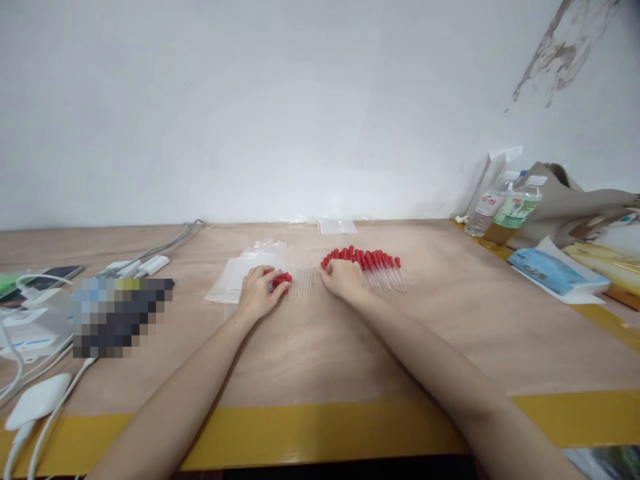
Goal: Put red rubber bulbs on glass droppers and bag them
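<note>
My left hand (259, 292) is curled around a small bunch of red-capped glass droppers (293, 280), its fingers on the red bulbs while the clear tubes stick out to the right. My right hand (341, 277) rests knuckles-up at the left end of a larger row of red-capped droppers (379, 268) lying side by side on the table; its fingers are bent under and I cannot see what they touch. A stack of clear plastic bags (231, 280) lies just left of my left hand.
A small clear bag (337, 227) lies by the wall. Two drink bottles (505, 208), a grey bag (570, 200) and a blue packet (547, 270) crowd the right side. Cables, chargers and phones (35, 320) fill the left. Yellow tape (320, 430) marks the near edge.
</note>
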`<action>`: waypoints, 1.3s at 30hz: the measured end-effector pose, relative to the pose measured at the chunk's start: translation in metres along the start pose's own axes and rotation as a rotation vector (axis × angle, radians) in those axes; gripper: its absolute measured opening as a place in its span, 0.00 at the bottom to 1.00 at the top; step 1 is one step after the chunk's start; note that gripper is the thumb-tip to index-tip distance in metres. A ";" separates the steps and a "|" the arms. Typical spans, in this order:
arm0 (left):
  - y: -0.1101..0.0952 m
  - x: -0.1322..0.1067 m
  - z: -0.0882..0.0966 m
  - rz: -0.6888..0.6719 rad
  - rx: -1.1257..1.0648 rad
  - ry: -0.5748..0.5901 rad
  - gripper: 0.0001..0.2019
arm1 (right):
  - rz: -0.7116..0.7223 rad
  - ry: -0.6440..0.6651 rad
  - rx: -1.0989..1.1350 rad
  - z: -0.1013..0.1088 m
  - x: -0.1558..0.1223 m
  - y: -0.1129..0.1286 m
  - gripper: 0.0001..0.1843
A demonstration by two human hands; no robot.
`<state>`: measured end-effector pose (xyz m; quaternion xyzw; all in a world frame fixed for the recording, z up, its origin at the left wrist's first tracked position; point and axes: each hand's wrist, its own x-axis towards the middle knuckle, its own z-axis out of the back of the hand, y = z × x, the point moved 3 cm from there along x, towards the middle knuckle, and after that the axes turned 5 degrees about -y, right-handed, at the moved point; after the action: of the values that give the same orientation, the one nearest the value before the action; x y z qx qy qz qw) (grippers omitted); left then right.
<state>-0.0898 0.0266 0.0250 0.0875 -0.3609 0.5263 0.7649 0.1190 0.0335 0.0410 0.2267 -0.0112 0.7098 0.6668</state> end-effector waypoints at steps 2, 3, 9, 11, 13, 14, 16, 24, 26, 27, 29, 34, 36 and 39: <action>0.002 0.000 -0.002 0.006 -0.067 0.036 0.14 | -0.009 0.076 -0.004 -0.008 -0.001 0.014 0.16; 0.002 0.000 -0.004 0.011 -0.098 0.057 0.14 | -0.020 0.098 -0.007 -0.012 -0.001 0.020 0.16; -0.002 -0.001 -0.009 0.044 -0.161 0.076 0.13 | -0.085 0.146 -0.028 -0.016 0.005 0.029 0.12; -0.008 -0.001 -0.012 0.059 -0.181 0.077 0.13 | -0.096 0.162 -0.030 -0.015 0.006 0.027 0.12; -0.015 0.001 -0.015 0.069 -0.196 0.077 0.13 | -0.106 0.171 -0.027 -0.014 0.007 0.024 0.12; -0.018 0.001 -0.017 0.067 -0.199 0.074 0.13 | -0.111 0.173 -0.025 -0.013 0.007 0.022 0.12; -0.023 0.002 -0.020 0.049 -0.194 0.066 0.13 | -0.116 0.172 -0.018 -0.012 0.005 0.020 0.11; -0.021 0.005 -0.014 -0.030 -0.173 -0.106 0.09 | -0.079 0.064 0.056 0.008 -0.012 -0.004 0.16; -0.024 0.005 -0.010 -0.039 -0.264 -0.129 0.08 | 0.017 -0.002 0.164 0.015 -0.019 -0.018 0.13; -0.026 0.004 -0.009 -0.025 -0.321 -0.122 0.08 | 0.083 -0.040 0.220 0.017 -0.025 -0.024 0.11; -0.031 0.002 -0.007 0.037 -0.432 -0.084 0.08 | 0.234 -0.106 0.320 0.020 -0.038 -0.036 0.09; -0.052 -0.009 -0.005 0.092 -0.633 0.043 0.09 | 0.422 -0.230 0.374 0.018 -0.069 -0.055 0.11; -0.061 -0.013 -0.007 0.056 -0.667 0.081 0.09 | 0.441 -0.285 0.392 0.020 -0.075 -0.058 0.15; -0.067 -0.020 -0.014 0.063 -0.698 0.098 0.05 | 0.456 -0.328 0.421 0.023 -0.078 -0.057 0.13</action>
<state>-0.0291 -0.0100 0.0189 -0.2161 -0.4843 0.3982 0.7484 0.1811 -0.0409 0.0192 0.4618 -0.0219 0.7814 0.4191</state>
